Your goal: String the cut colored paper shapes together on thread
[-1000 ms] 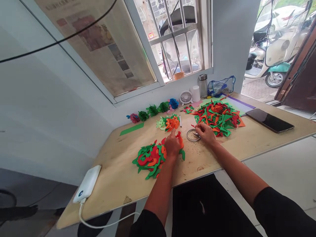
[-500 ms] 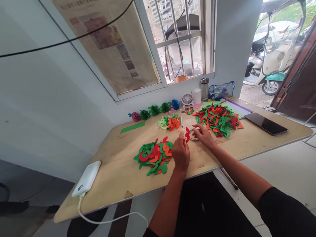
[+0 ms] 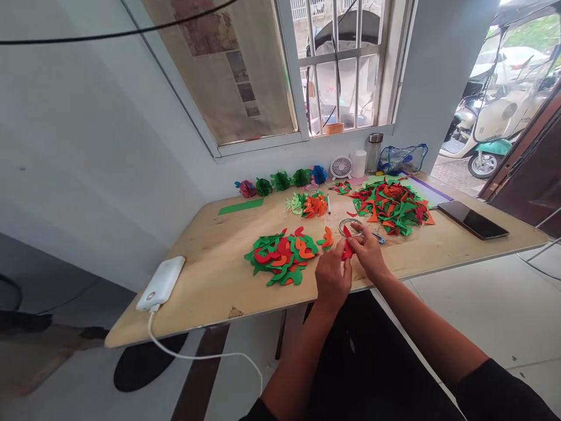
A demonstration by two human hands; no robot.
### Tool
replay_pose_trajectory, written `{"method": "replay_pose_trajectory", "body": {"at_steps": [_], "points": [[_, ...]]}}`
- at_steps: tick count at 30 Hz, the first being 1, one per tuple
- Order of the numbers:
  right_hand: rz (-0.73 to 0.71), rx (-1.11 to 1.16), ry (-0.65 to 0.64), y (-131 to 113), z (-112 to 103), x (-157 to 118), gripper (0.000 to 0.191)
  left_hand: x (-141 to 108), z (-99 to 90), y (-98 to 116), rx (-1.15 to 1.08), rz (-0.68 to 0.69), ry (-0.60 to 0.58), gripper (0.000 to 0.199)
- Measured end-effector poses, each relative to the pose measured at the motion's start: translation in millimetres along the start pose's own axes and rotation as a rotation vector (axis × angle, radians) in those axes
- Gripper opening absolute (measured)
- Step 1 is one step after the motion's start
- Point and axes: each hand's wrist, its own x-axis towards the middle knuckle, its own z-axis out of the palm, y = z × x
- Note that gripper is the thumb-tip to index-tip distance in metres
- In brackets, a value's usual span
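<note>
My left hand (image 3: 333, 278) is closed on a red paper piece (image 3: 347, 250), held just above the table's front edge. From the other side, the fingers of my right hand (image 3: 368, 252) pinch the same piece. Just beyond the fingers lies a small round dish (image 3: 350, 227), partly hidden by them. A blue loop-shaped thing (image 3: 379, 238) shows beside my right hand. Left of my hands is a pile of curvy red, green and orange cutouts (image 3: 280, 257), with an orange and green cutout (image 3: 326, 238) at its right side.
A heap of paper scraps (image 3: 392, 204) lies right of the dish, near a phone (image 3: 473, 219). Small orange cutouts (image 3: 315, 206) and a pen (image 3: 328, 204) lie farther back. Paper ornaments (image 3: 280, 180), a fan (image 3: 340, 167) and a bottle (image 3: 374, 153) line the wall. A power bank (image 3: 161, 282) sits left.
My right hand has come from over the dish to the red paper, which both hands now hold closer to me. The orange and green cutout has come into view. The camera view has shifted.
</note>
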Motion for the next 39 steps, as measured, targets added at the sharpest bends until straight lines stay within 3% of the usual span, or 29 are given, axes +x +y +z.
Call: {"method": "replay_pose_trajectory", "body": {"at_steps": [6, 10, 15, 21, 30, 39], "points": [[-0.029, -0.028, -0.102, -18.8, 1.5, -32.6, 0.051, 6.4, -15.7, 10.4, -0.595, -0.608, 0.188, 0.044], [-0.058, -0.069, -0.123, -35.3, 4.2, -55.6, 0.050, 18.2, -23.5, 21.6, -0.884, -0.793, 0.174, 0.046], [-0.119, -0.151, -0.137, -40.9, 5.5, -72.6, 0.047, 18.8, -30.6, 35.6, -0.986, -0.896, 0.199, 0.046], [-0.164, -0.195, -0.148, -37.9, 7.3, -82.0, 0.045, 17.0, -36.6, 37.2, -1.039, -1.001, 0.238, 0.045], [-0.244, -0.209, -0.153, -33.6, 0.9, -85.0, 0.036, 20.4, -39.3, 39.9, -0.888, -0.924, 0.254, 0.043], [-0.253, -0.225, -0.146, -35.9, 0.6, -84.2, 0.031, 22.7, -34.9, 41.6, -1.030, -1.002, 0.238, 0.051]]}}
